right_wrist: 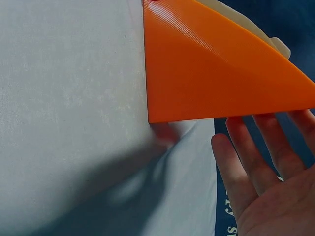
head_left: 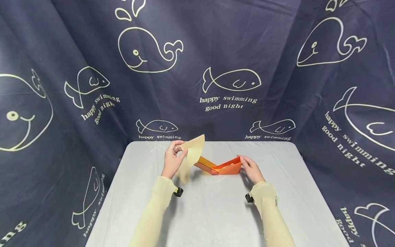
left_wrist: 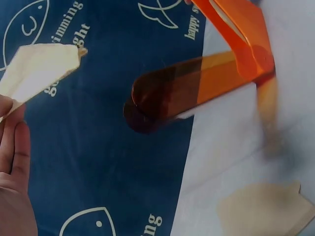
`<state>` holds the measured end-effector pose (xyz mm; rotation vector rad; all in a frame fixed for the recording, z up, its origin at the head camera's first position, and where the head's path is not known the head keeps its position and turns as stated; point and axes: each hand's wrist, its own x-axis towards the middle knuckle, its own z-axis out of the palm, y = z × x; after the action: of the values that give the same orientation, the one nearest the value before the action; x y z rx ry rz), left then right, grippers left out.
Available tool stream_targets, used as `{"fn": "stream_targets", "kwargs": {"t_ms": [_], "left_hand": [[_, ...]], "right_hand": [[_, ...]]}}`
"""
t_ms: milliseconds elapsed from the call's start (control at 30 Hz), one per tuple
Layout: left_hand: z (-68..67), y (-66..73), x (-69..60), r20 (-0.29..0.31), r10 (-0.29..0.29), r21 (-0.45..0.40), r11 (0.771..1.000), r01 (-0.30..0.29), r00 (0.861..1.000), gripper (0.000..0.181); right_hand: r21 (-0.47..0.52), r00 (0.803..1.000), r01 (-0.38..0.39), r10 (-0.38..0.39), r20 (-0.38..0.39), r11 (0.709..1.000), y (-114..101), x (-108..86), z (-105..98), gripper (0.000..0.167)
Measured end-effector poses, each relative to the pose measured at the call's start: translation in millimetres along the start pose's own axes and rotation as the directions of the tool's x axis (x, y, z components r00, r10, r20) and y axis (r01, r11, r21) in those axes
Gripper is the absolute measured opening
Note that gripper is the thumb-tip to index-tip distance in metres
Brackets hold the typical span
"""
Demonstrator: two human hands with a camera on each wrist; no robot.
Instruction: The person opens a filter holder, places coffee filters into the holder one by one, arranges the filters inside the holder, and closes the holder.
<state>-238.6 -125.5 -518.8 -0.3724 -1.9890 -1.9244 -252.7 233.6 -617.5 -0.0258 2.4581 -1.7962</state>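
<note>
Wide passage at the front, a crooked barrier beyond it.
The open lane is the near bench (head_left: pixel 213 216) between the sleeves (head_left: pixel 160 199), running up to the orange case (head_left: pixel 229 169). That case angles across the middle, its amber half (left_wrist: pixel 197 86) slanting up leftward; the right hand (head_left: pixel 252 170) blocks its right end. At the left, the left hand (head_left: pixel 173 160) and a raised cream sheet (head_left: pixel 194 149) obstruct, with another sheet (left_wrist: pixel 266 211) lying below. Behind the case, a narrower strip leads to the curtain (head_left: pixel 200 118). Both outer margins offer room.
</note>
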Motion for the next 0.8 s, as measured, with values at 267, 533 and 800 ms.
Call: {"fn": "stream_targets", "kwargs": {"t_ms": [267, 533, 800], "left_hand": [[5.4, 6.8, 2.0, -0.047, -0.031, -0.026, 0.999, 0.03, 0.998, 0.027], [7.6, 4.6, 2.9, -0.012, -0.016, -0.036, 0.999, 0.015, 1.0, 0.03], [8.1, -4.6, 2.7, -0.036, -0.113, -0.048, 0.993, 0.111, 0.993, 0.051]], "right_hand": [[-0.033, 1.0, 0.016, -0.016, 0.006, 0.999, 1.6, 1.7, -2.3, 0.056], [-0.019, 1.0, 0.018, -0.018, 0.009, 1.0, 2.4, 0.1, -2.5, 0.056], [-0.022, 1.0, 0.007, -0.006, 0.03, 1.0, 1.2, -1.8, -3.9, 0.057]]}}
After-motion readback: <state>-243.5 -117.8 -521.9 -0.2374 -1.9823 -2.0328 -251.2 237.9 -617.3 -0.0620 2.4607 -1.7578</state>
